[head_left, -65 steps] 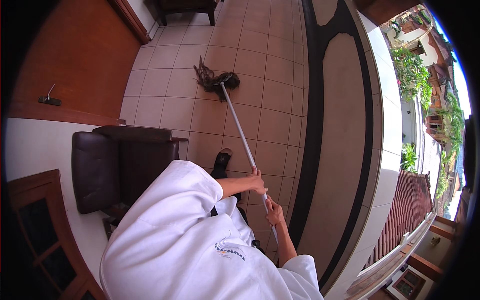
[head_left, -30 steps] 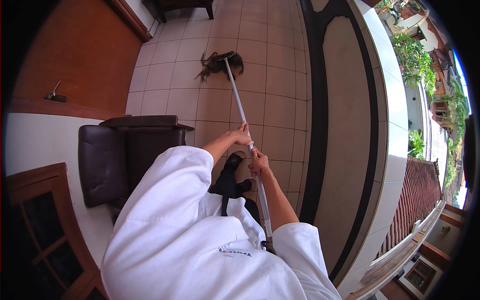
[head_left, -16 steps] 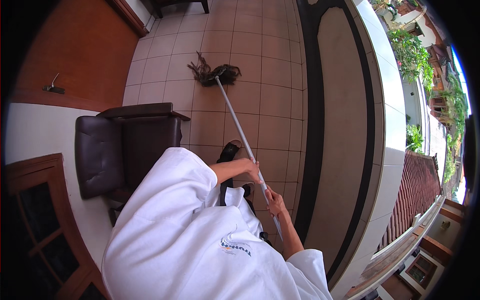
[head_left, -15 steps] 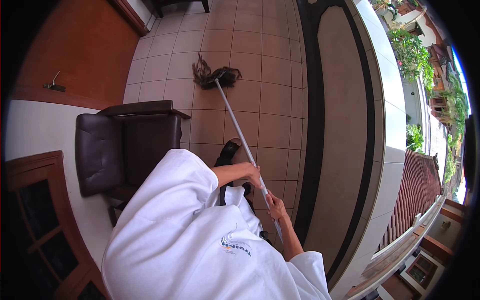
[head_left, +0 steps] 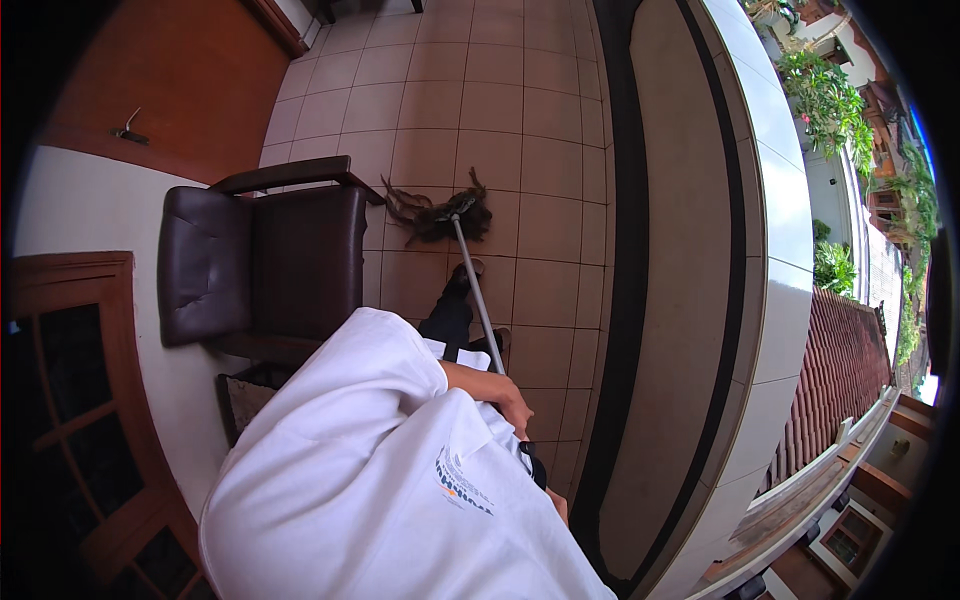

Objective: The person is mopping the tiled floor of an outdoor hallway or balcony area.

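Note:
A mop lies out ahead of me, its dark, stringy head [head_left: 440, 218] spread on the tiled floor beside the chair's front corner. The pale grey mop handle [head_left: 478, 290] slants back toward my body. Around that handle, near my waist, my left hand [head_left: 514, 404] is closed. Only a sliver of my right hand [head_left: 557, 505] shows past the edge of my white shirt, lower down along the line of the handle. Its fingers are hidden. My dark shoe [head_left: 463, 280] stands just behind the mop head.
A dark brown armchair [head_left: 300, 262] stands against the wall at left, near a brown door [head_left: 180, 80]. Along the right runs a low ledge [head_left: 690, 250] with black borders. Beige tiles [head_left: 490, 105] stretch ahead to furniture legs at the far end.
The mop head has been drawn back toward me and slightly right. Both hands have moved down and closer to my body; the right one is now mostly covered by the shirt.

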### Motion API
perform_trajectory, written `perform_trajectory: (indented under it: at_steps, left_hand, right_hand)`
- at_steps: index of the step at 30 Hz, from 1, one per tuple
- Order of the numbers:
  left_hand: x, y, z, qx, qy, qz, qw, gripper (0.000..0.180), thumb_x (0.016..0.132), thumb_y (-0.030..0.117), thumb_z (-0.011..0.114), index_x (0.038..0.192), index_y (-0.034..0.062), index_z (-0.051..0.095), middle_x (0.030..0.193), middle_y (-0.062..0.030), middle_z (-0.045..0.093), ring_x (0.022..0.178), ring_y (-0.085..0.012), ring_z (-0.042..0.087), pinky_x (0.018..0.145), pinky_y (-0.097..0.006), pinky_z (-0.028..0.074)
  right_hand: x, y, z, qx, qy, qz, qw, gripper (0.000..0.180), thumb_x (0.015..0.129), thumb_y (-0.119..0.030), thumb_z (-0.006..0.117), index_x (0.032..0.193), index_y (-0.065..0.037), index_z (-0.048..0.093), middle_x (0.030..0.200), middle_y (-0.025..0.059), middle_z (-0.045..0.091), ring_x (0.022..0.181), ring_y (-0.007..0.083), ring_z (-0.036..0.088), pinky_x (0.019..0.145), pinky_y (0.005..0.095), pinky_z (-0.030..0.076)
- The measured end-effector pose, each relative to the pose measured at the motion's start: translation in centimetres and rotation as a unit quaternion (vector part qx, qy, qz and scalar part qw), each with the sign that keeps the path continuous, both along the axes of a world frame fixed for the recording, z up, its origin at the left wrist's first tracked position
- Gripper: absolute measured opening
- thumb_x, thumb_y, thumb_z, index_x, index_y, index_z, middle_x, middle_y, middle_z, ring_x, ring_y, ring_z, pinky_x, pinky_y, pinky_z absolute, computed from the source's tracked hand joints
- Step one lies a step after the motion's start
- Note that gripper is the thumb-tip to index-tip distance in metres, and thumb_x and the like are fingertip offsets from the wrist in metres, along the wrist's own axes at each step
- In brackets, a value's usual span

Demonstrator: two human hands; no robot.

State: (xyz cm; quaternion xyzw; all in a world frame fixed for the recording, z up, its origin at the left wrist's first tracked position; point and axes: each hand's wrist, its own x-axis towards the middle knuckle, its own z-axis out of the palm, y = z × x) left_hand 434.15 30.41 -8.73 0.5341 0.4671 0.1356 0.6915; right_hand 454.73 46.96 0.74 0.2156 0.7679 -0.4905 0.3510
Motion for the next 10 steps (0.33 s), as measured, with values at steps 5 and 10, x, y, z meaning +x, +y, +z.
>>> perform_trajectory:
  at_steps: [5,10]
  left_hand:
    - [-3.7,-1.9,4.5,-0.082,0.072,0.075,0.991,0.083,0.086,0.057,0.03,0.136,-0.0075,0.017,0.143,-0.0293,-0.003,0.135,-0.0385,0.002,0.109,-0.044,0.008]
    - [-6.2,-4.8,1.1,-0.127,0.237,0.391,0.88,0.092,0.084,0.062,0.03,0.138,-0.0054,-0.004,0.142,-0.0298,-0.013,0.133,-0.04,-0.011,0.108,-0.047,-0.001]
  right_hand:
    - [-2.6,-3.4,-1.2,-0.028,0.095,-0.061,0.993,0.037,0.091,-0.024,0.049,0.126,-0.012,0.05,0.073,0.0034,0.059,0.068,0.0064,0.049,0.062,0.0232,0.044]
    - [-15.3,-6.8,-0.6,-0.06,-0.151,-0.196,0.967,0.054,0.077,-0.036,0.069,0.123,-0.012,0.053,0.09,0.0052,0.065,0.079,0.0156,0.06,0.078,0.0212,0.045]
